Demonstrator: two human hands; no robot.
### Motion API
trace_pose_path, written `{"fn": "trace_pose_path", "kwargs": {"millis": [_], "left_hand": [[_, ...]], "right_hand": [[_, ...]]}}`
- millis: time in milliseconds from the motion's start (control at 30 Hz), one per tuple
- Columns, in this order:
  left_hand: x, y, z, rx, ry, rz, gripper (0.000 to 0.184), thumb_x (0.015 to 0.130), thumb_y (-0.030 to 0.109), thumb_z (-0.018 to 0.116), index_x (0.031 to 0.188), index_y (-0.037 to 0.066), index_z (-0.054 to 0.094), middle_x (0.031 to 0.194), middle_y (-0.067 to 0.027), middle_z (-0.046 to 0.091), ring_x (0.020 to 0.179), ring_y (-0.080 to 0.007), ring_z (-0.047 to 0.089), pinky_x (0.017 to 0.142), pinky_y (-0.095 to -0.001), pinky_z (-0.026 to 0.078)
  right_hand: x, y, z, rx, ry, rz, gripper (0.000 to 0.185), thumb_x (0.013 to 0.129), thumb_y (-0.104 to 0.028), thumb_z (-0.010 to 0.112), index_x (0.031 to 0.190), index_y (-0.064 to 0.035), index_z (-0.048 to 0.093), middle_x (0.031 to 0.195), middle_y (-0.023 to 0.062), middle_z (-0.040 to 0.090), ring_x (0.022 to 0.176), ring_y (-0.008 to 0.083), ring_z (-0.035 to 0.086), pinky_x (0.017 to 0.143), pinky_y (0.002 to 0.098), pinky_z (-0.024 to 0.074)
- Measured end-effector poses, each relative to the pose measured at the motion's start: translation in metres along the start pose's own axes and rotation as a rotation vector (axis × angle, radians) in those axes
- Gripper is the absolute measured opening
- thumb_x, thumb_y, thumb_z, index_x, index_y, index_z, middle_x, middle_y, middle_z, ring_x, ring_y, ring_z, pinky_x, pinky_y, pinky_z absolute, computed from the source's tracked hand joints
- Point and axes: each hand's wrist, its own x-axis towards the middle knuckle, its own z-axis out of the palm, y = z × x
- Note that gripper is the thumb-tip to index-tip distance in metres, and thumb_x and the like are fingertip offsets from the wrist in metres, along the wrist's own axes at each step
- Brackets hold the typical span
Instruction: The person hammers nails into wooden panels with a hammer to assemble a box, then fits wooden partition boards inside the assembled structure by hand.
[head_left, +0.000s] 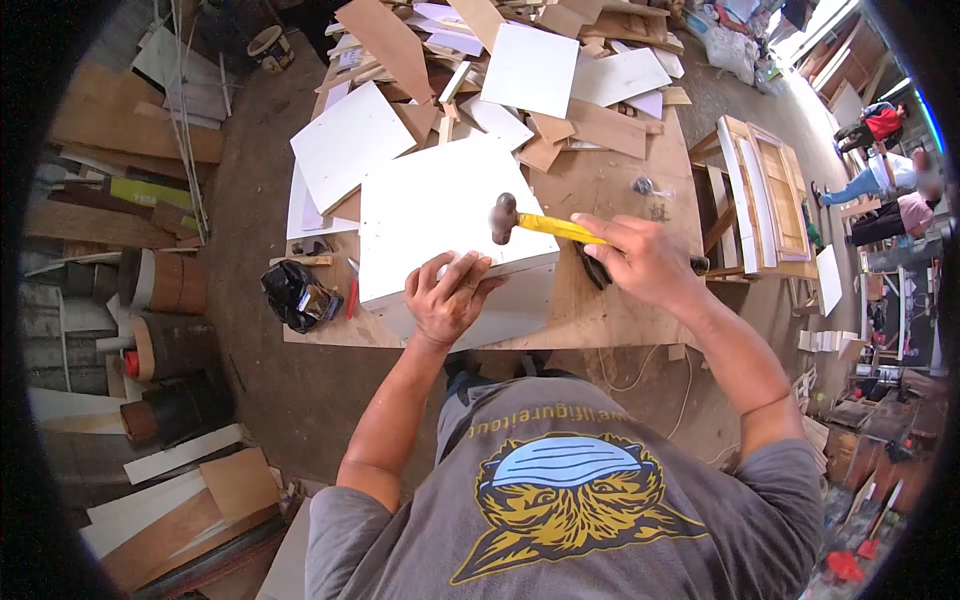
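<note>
One littered workshop table (625,318), right grip (640,256) around hammer (552,227), left grip (447,300) unclear atop box (430,210)

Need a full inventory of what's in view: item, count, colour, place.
Table: one, brown, centre
Box: one, white, near part of table
Hammer: one, yellow handle, dark head, over the box
Loose boards: many, white and brown, heaped on table's far part
Plastic bag: one, black, table's near-left corner
Thin tool: one, red, between bag and box
Framed panels: count unclear, light brown and white, right of table
Bucket: one, pale, far left
People: several, mixed clothing colours, far right
Shirt: one, grey, bottom centre
Left hand: one, bare, at box's near edge
Right hand: one, bare, gripping hammer handle
</note>
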Motion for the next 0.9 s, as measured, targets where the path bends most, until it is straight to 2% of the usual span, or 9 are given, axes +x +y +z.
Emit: {"fn": "trace_pose_path", "kwargs": {"millis": [100, 200, 300, 400, 500, 733, 833, 900], "left_hand": [[-0.001, -0.001, -0.001, 0.002, -0.003, 0.002, 0.041, 0.075, 0.046, 0.091, 0.113, 0.031, 0.083, 0.115, 0.0153, 0.075, 0.107, -0.0159, 0.068, 0.091, -0.0348, 0.044], [0.000, -0.001, -0.001, 0.004, -0.011, 0.005, 0.041, 0.075, 0.046, 0.091, 0.113, 0.031, 0.083, 0.115, 0.0154, 0.075, 0.108, -0.0158, 0.068, 0.091, -0.0347, 0.045], [0.001, -0.001, -0.003, 0.002, -0.016, 0.003, 0.041, 0.075, 0.045, 0.091, 0.113, 0.031, 0.083, 0.115, 0.0153, 0.075, 0.107, -0.0158, 0.068, 0.091, -0.0346, 0.045], [0.001, -0.001, -0.001, -0.002, -0.013, 0.002, 0.041, 0.075, 0.045, 0.091, 0.113, 0.030, 0.083, 0.114, 0.0151, 0.075, 0.107, -0.0159, 0.068, 0.091, -0.0345, 0.045], [-0.003, -0.001, 0.000, 0.006, -0.016, 0.003, 0.042, 0.074, 0.044, 0.092, 0.114, 0.030, 0.083, 0.115, 0.0151, 0.075, 0.106, -0.0160, 0.068, 0.091, -0.0346, 0.044], [0.000, -0.002, -0.002, -0.025, 0.002, 0.004, 0.042, 0.074, 0.043, 0.092, 0.113, 0.029, 0.084, 0.117, 0.0138, 0.076, 0.107, -0.0167, 0.069, 0.088, -0.0338, 0.044], [0.000, -0.003, -0.002, -0.015, 0.002, 0.017, 0.043, 0.074, 0.044, 0.092, 0.114, 0.030, 0.084, 0.117, 0.0130, 0.076, 0.106, -0.0169, 0.069, 0.088, -0.0335, 0.045], [0.001, -0.003, -0.004, -0.010, -0.009, 0.022, 0.043, 0.075, 0.044, 0.092, 0.114, 0.030, 0.084, 0.117, 0.0128, 0.076, 0.105, -0.0169, 0.069, 0.088, -0.0334, 0.045]], "right_hand": [[0.003, 0.001, -0.001, 0.058, 0.086, -0.051, 0.044, 0.097, -0.016, 0.075, 0.140, -0.0117, 0.071, 0.086, 0.0130, 0.072, 0.073, 0.0294, 0.066, 0.068, 0.0409, 0.0533], [0.005, 0.004, -0.002, 0.031, 0.060, -0.034, 0.044, 0.097, -0.017, 0.075, 0.140, -0.0118, 0.071, 0.086, 0.0127, 0.072, 0.074, 0.0294, 0.066, 0.068, 0.0414, 0.0535], [0.006, 0.002, -0.001, 0.004, 0.091, -0.058, 0.044, 0.096, -0.017, 0.076, 0.140, -0.0140, 0.071, 0.081, 0.0114, 0.069, 0.072, 0.0277, 0.065, 0.066, 0.0408, 0.0529], [0.006, -0.004, -0.008, -0.158, -0.024, -0.025, 0.043, 0.099, -0.027, 0.072, 0.142, -0.0246, 0.071, 0.082, 0.0066, 0.066, 0.070, 0.0273, 0.067, 0.064, 0.0427, 0.0556], [0.005, -0.001, -0.001, -0.094, 0.056, -0.085, 0.047, 0.094, -0.015, 0.076, 0.141, -0.0203, 0.072, 0.072, 0.0082, 0.059, 0.065, 0.0243, 0.061, 0.060, 0.0393, 0.0502], [0.006, -0.006, -0.002, -0.008, 0.059, -0.031, 0.048, 0.092, -0.013, 0.078, 0.140, -0.0192, 0.072, 0.074, 0.0088, 0.062, 0.064, 0.0261, 0.061, 0.060, 0.0403, 0.0506], [0.004, -0.004, 0.001, -0.090, 0.022, -0.033, 0.043, 0.097, -0.023, 0.074, 0.140, -0.0235, 0.072, 0.077, 0.0074, 0.064, 0.066, 0.0282, 0.066, 0.061, 0.0427, 0.0550], [0.004, 0.005, 0.005, -0.068, -0.003, -0.054, 0.044, 0.097, -0.023, 0.074, 0.140, -0.0238, 0.072, 0.078, 0.0075, 0.064, 0.067, 0.0283, 0.066, 0.062, 0.0429, 0.0552]]}}
